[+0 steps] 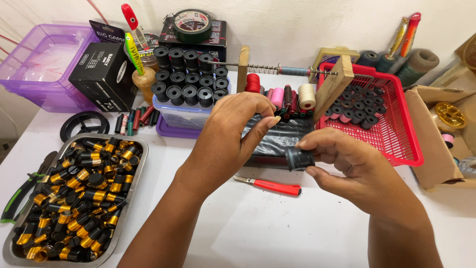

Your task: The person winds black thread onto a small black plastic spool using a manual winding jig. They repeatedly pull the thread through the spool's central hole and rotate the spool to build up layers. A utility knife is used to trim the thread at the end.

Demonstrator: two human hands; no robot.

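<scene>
My right hand (347, 161) pinches a small black spool (299, 159) between thumb and fingers, just above the white table. My left hand (237, 133) is curled beside it, fingertips near the spool and over a black block (277, 139) lying under both hands; whether it grips anything I cannot tell. Behind the hands, spools of red, pink and cream thread (290, 96) sit on a wooden winding jig (332, 84).
A metal tray (136, 164) of black-and-gold parts lies at the left, with green pliers (20, 196) beside it. A red-handled knife (270, 186) lies below the hands. A red basket (396, 129) of black spools stands right; a tub stacked with spools (188, 74) and a purple bin (44, 64) stand behind.
</scene>
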